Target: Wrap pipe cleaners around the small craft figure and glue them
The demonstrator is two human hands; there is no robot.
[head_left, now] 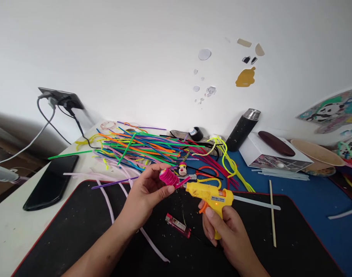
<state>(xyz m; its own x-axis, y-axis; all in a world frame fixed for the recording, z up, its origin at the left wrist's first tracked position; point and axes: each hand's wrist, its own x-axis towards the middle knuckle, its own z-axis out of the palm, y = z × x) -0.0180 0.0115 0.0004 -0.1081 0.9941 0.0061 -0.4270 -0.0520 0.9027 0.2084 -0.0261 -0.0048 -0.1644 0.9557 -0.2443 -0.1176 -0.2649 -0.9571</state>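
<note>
Between the thumb and fingers of my left hand [150, 188] is a magenta pipe cleaner coil [169, 177], with a short loose end pointing right. My right hand [225, 227] grips a yellow hot glue gun [212, 194] by its handle, a finger at the orange trigger [203, 207]. The gun's nozzle meets or nearly meets the coil's loose end; whether they touch I cannot tell. A clear glue stick [257, 202] sticks out of the gun's back. Just behind the coil stands a small figure head [182, 169] with a pink top.
A pink lighter [178, 225] and a wooden stick [272, 213] lie on the black mat [86, 238]. Behind are many coloured pipe cleaners [144, 148], scissors [207, 173] and a black thermos [242, 130]. A phone [51, 182] lies left, a white box [271, 152] right.
</note>
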